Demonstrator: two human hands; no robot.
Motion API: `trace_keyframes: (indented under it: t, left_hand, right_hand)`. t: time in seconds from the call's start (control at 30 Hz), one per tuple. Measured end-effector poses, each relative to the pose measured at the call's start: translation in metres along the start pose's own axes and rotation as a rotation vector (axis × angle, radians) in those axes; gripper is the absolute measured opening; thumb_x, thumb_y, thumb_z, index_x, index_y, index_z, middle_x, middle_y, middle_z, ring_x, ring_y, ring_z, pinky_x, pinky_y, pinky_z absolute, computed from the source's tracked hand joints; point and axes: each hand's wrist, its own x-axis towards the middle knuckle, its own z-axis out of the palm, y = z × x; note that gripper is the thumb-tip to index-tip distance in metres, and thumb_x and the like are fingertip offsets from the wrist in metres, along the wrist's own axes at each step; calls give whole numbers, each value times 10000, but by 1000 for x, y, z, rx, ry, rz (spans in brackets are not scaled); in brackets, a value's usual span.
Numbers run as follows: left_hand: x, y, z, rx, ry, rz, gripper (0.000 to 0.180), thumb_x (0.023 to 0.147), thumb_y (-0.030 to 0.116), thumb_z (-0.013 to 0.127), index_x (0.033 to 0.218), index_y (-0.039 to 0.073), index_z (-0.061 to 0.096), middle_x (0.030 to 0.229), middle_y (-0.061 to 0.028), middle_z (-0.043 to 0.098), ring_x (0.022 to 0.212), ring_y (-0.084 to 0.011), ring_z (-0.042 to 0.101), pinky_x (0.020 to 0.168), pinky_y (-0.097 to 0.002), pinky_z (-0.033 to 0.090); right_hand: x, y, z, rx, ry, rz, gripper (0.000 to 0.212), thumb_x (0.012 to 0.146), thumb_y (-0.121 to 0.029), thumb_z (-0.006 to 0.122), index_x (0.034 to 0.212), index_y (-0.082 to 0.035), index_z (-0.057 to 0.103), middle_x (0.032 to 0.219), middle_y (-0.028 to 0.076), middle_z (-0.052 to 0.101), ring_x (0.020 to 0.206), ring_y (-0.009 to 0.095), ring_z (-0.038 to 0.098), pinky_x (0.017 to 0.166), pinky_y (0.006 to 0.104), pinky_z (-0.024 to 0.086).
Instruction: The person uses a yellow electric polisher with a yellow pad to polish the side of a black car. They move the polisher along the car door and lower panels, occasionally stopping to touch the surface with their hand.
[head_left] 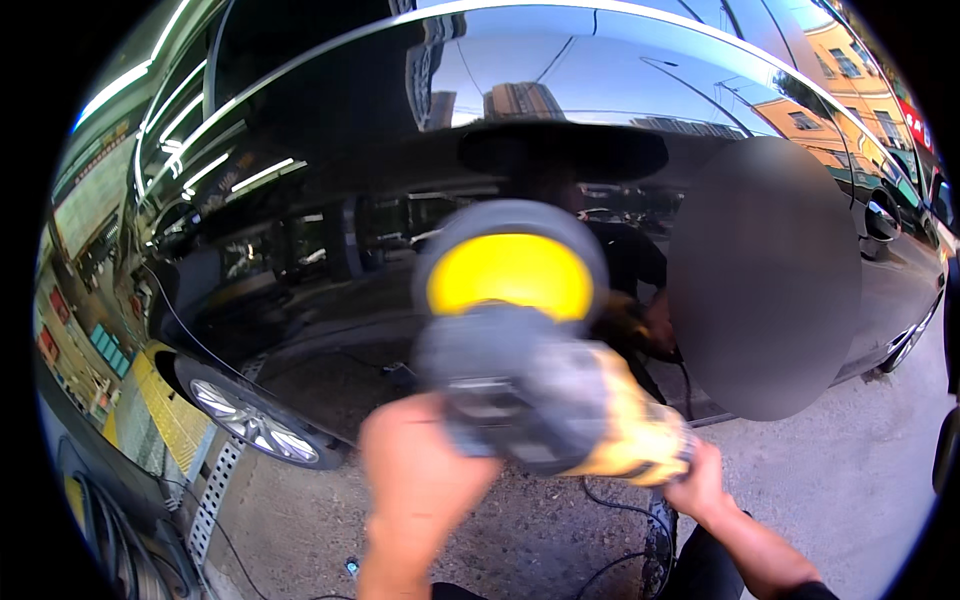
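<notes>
A yellow and black power polisher point(625, 420) is held up in front of me, smeared by motion. Its round pad point(512, 275), yellow with a dark rim, faces the glossy black side of a car point(310, 340). Whether the pad touches the paint I cannot tell. At the front, beside the dark head of the tool, my left hand point(420, 450) is closed round it. My right hand point(698, 485) wraps the rear end of the yellow body. A blurred grey oval hides part of the car's side at the right.
A silver-spoked wheel point(250, 415) stands at the lower left, near a perforated metal strip point(215, 505) on the rough ground. A black cord point(625, 507) runs below the tool. Coiled hoses point(115, 530) hang at the far left. Buildings and lights reflect in the paint.
</notes>
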Motion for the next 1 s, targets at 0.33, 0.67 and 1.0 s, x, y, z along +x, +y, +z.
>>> trace_keyframes:
  t: [0.33, 0.67, 1.0]
  left_hand:
    - [-25, 240, 105, 307, -288, 777, 44, 784, 41, 710, 822, 47, 732, 720, -118, 716, 698, -252, 750, 605, -358, 598]
    - [-112, 198, -44, 269, -237, 418, 108, 785, 138, 717, 851, 51, 723, 738, -202, 699, 738, -432, 707, 695, -499, 578]
    - [69, 50, -130, 434, -119, 35, 195, 819, 149, 733, 941, -4, 733, 904, -249, 736, 910, -453, 710, 802, -471, 575]
  right_hand:
    - [-133, 44, -121, 355, 410, 412, 324, 842, 1, 735, 1163, 29, 707, 1109, 117, 759, 1019, 196, 707, 913, 372, 553]
    - [-201, -109, -154, 431, 89, 407, 248, 830, 67, 722, 1077, 59, 739, 1027, 111, 781, 951, 199, 737, 860, 364, 567]
    - [36, -131, 13, 445, -206, 198, 421, 784, 96, 724, 1197, 17, 722, 1104, 191, 803, 1077, 251, 775, 934, 332, 561]
